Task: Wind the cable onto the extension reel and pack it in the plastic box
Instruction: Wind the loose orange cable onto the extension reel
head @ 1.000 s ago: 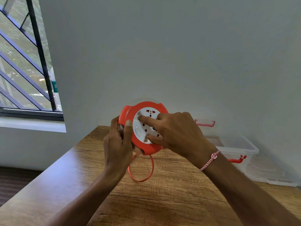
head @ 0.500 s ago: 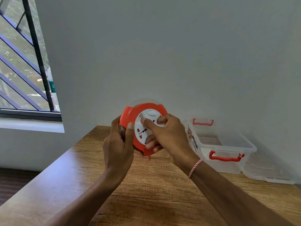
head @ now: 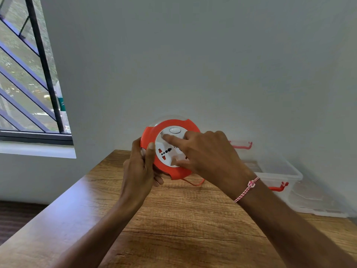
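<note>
Left hand: left hand (head: 139, 171) gripped the 9 o'clock edge of the round orange plastic extension reel (head: 174, 122); thumb lay up along the front rim, fingers were curled round the back.
Right hand: right hand (head: 209, 158) came in from 3 o'clock. Index fingertip pressed the white socket face (head: 164, 151) near its 11 o'clock edge, thumb tip pressed it near 6 o'clock, and the other fingers were bent over the face. The hand pinched the face between index and thumb.
Wrist: pink-and-white braided string bracelet (head: 248, 187) sat on the right wrist.
Reel position: held upright in the air between both hands, above the far part of the table, face toward the camera. White oval button (head: 175, 130) stood at 12 o'clock on the face.
Cable: short loop of thin orange cable (head: 195, 183) hung out of the reel at 5 o'clock, close above the tabletop. Contact with the wood could not be told.
Table: brown wood-grain table (head: 173, 233) lay under both forearms.
Box: clear plastic box (head: 280, 168) with red handles stood open on the table at 3 o'clock from the reel, against the wall and partly hidden by the right hand.
Lid: clear flat lid (head: 318, 204) lay just beside the box at its 4 o'clock.
Surroundings: plain grey wall (head: 193, 55) rose behind; window with dark bars (head: 29, 78) sat at 10 o'clock.
</note>
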`<action>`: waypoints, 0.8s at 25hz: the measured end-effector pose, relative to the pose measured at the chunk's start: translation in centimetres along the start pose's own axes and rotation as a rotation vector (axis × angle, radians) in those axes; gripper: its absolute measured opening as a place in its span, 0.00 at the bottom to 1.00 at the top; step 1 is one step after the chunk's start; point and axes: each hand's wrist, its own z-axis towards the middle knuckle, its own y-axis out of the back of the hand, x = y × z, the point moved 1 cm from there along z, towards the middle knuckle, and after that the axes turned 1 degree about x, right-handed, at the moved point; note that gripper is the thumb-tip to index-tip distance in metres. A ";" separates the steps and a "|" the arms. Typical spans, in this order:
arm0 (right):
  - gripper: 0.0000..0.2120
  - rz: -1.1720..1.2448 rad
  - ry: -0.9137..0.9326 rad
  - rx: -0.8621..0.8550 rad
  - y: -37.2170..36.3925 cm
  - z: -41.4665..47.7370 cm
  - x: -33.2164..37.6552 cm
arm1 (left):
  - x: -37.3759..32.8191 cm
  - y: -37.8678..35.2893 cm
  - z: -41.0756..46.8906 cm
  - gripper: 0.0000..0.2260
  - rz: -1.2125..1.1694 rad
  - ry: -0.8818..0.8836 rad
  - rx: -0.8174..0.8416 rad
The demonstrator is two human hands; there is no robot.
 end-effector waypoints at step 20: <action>0.29 1.639 -1.004 0.190 -0.9 0.1 2.5 | -0.1 0.5 0.2 0.16 0.049 -0.044 -0.076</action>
